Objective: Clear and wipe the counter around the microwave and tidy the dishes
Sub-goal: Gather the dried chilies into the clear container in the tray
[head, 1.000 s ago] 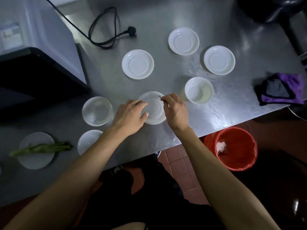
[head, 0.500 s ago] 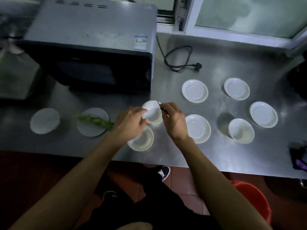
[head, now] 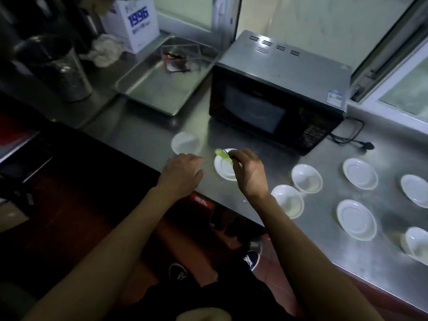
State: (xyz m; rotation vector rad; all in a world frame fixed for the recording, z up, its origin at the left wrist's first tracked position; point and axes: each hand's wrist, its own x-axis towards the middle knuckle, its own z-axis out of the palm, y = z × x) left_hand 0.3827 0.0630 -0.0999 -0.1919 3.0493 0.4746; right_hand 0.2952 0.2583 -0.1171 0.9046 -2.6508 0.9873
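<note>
- Head view: steel table [head: 324,239]; black microwave [head: 275,98] at its back edge, door shut, unplugged power cord [head: 354,140] lying just to its right.
- Right hand [head: 249,172] over a white saucer [head: 223,169] near the front edge, in front of the microwave. Grip closed: fingertips pinch a thin dark stick [head: 228,155] that touches a green leaf scrap [head: 221,154] on the saucer's far rim.
- Left hand [head: 181,173] at the front edge, just left of the saucer, palm down, fingers loosely curled; holds nothing.
- Another small white dish [head: 185,142] beyond the left hand.
- Right half of table: two shallow bowls [head: 306,178] near the right forearm, then further plates [head: 360,173] spread out, well apart from each other.
- Metal tray [head: 148,89] left of the microwave; white box [head: 133,22] marked "1996" behind it.
</note>
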